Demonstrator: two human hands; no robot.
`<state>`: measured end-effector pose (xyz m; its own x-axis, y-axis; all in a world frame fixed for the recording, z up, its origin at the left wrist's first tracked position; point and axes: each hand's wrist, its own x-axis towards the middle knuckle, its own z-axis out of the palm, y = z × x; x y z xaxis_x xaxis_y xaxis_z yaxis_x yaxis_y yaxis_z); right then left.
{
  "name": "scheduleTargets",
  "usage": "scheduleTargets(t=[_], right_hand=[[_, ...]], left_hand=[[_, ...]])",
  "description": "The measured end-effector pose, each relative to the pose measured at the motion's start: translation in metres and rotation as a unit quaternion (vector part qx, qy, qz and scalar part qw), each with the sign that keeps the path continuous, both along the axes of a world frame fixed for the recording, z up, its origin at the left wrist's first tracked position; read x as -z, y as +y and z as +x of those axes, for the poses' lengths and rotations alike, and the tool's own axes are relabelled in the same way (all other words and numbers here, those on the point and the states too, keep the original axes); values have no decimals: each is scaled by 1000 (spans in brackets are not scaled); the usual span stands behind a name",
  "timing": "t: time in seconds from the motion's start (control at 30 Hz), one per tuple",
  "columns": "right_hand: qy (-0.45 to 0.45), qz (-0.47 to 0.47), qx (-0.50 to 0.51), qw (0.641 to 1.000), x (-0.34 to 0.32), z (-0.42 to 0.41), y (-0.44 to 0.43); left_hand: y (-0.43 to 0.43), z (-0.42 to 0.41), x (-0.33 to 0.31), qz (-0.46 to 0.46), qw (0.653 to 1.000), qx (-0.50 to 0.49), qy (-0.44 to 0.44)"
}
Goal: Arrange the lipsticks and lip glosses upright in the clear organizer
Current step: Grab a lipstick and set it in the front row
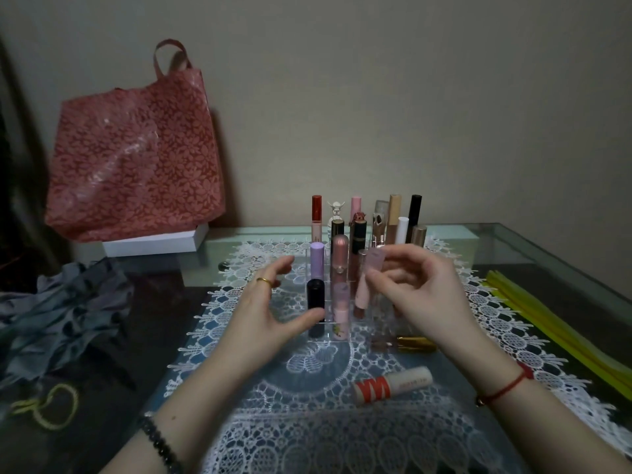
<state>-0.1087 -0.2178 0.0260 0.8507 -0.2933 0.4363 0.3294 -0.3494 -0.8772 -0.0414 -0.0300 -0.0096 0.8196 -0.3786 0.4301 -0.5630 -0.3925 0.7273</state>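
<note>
The clear organizer (326, 333) stands on a lace mat in the middle of the table, with several lipsticks and glosses upright in it. My right hand (427, 295) pinches the cap end of a pale pink lip gloss (367, 282), whose lower end sits in a front slot of the organizer. My left hand (270, 309) hovers at the organizer's left side, fingers loosely spread, thumb close to a black lipstick (315, 295). A white tube with red stripes (391, 384) lies flat on the mat near me. A gold-capped gloss (410, 343) lies flat under my right hand.
A red patterned bag (136, 159) stands on a white box (154, 242) at the back left. Grey cloth (58, 316) and a yellow-green cord loop (48, 408) lie at the left. Yellow strips (547, 323) run along the glass table's right edge.
</note>
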Motion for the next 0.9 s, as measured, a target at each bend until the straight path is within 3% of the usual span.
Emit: scheduleTargets(t=[0.2,0.9], right_hand=[[28,-33,-7,999,10,5,-1],[47,-115,-6,992,21,10,-2]], left_hand=[[-1,6,16,84,995,13,46],[-1,10,21,44,997,19,66]])
